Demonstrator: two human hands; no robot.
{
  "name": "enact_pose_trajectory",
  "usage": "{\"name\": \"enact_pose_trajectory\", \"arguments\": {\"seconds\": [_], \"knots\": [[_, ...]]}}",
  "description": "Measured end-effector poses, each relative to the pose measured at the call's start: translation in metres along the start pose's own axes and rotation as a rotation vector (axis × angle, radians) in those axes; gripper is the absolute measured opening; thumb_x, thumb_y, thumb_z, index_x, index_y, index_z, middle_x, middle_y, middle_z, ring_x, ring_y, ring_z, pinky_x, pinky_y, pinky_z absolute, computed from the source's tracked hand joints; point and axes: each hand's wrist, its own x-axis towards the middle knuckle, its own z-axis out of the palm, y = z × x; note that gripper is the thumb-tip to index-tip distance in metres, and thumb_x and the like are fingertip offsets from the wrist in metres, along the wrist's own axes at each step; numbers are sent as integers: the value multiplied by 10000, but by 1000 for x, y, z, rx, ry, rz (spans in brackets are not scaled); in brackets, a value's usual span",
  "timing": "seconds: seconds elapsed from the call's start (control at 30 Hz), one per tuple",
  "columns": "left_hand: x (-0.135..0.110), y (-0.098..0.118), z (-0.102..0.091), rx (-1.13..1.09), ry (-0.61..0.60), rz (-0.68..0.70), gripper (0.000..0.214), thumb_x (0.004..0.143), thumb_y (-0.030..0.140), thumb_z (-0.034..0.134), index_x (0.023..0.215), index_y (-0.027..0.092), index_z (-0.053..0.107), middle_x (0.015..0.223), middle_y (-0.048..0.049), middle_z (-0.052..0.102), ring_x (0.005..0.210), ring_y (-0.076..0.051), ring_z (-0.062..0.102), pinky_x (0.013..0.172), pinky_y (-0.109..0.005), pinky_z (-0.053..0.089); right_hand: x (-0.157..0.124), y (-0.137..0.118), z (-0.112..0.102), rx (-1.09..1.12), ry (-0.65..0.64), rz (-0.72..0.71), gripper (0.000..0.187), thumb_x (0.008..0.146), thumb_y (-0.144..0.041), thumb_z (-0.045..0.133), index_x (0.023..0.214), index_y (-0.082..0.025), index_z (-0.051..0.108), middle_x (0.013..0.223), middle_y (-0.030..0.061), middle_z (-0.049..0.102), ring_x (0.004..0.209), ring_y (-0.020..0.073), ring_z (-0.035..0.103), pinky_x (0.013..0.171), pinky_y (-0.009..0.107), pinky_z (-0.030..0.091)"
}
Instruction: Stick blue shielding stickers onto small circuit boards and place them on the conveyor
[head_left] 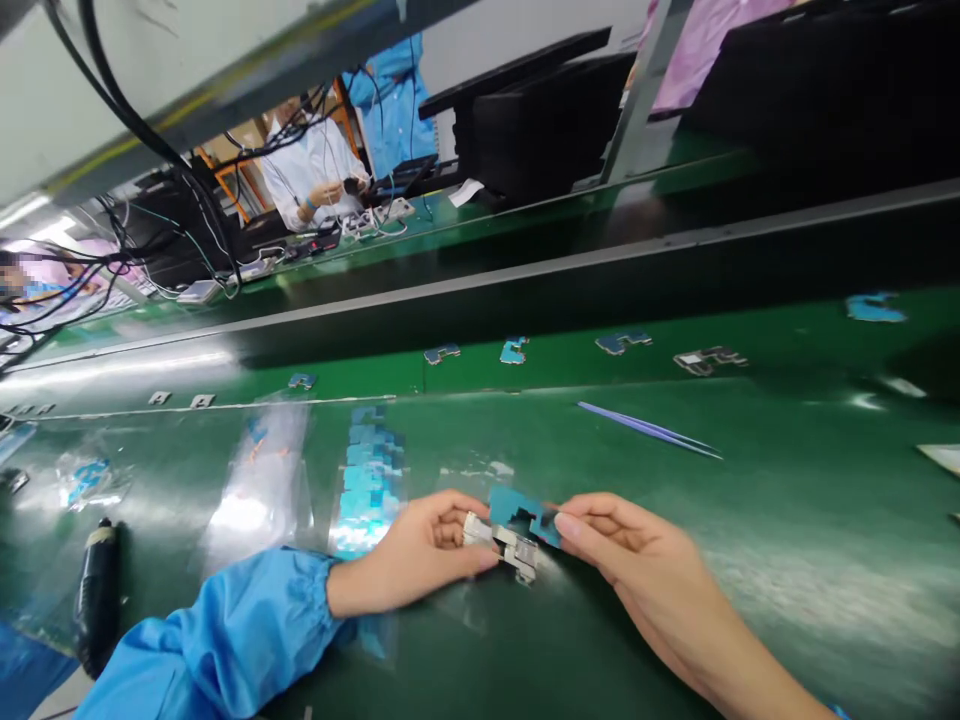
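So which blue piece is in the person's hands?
The blue piece nearest the camera: right hand pinches it, left hand grips the metal part beneath; other blue pieces lie untouched on the belt.

Work surface: deep glossy green, with white glare patches.
Part between the hands: a silver-grey metal piece with a turquoise-blue film on top.
Sleeve on the left arm: bright sky blue.
Strip of stickers: turquoise squares in a row on clear, shiny backing.
Tweezers: pale violet-blue.
Tool at the lower left: black with a grey band.
Small parts on the belt: turquoise and grey-blue.
Cables overhead: black.
Person across the line: white coat.
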Motion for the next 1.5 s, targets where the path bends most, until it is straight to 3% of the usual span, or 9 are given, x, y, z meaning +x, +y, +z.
{"name": "enact_pose_trajectory", "arguments": {"seconds": [0.1,0.2,0.37,0.53,0.87,1.2,1.33,1.5], "knots": [[-4,-12,6,-52,3,25,608,762,406,961,1260,168,707,1096,-93,792,942,-178,758,916,-318,605,-2,4,0,-30,-45,43,444,652,-608,976,769,-211,816,776,67,771,735,201,722,675,257,599],[0,-17,4,-65,34,2,648,779,404,949,1335,173,710,1110,-101,802,967,-204,771,952,-360,614,-2,6,-5,-136,-58,41,436,672,-614,960,773,-213,822,771,74,778,701,197,714,642,253,588],[0,-17,2,-152,-13,-64,658,784,363,942,1373,183,711,995,-68,803,875,-177,760,857,-318,636,1,7,-15,-349,-88,-1,430,685,-660,916,725,-239,832,760,84,789,634,211,698,566,279,580],[-2,-15,0,5,-80,33,616,854,295,861,1432,162,694,869,-38,787,755,-141,724,739,-254,609,2,11,-21,-430,-55,12,446,666,-726,900,720,-286,845,759,85,804,612,244,725,512,301,595],[-3,-13,-4,66,-134,97,626,879,258,860,1468,171,666,1069,-89,842,941,-210,808,920,-336,685,0,-8,-11,-468,-82,-32,208,672,-565,899,653,-362,856,724,61,808,556,237,740,449,260,591],[-4,-10,-5,42,-152,101,598,884,199,856,1453,185,673,1128,-89,840,1017,-224,818,966,-344,689,1,-8,-11,-463,-114,22,393,666,-751,882,670,-358,858,733,74,811,580,270,764,473,299,641],[-4,-10,-4,34,-139,87,576,882,201,857,1432,191,689,1143,-87,839,1021,-224,818,964,-340,690,0,-8,-10,-461,-137,3,323,713,-676,884,696,-354,865,732,60,815,583,259,770,465,268,628],[-2,-7,-1,12,-118,76,550,869,229,872,1389,152,713,1116,-109,843,990,-227,826,946,-327,693,-3,-9,-17,-500,-196,95,200,811,-544,851,786,-347,872,814,21,831,702,242,797,570,245,647]]}}
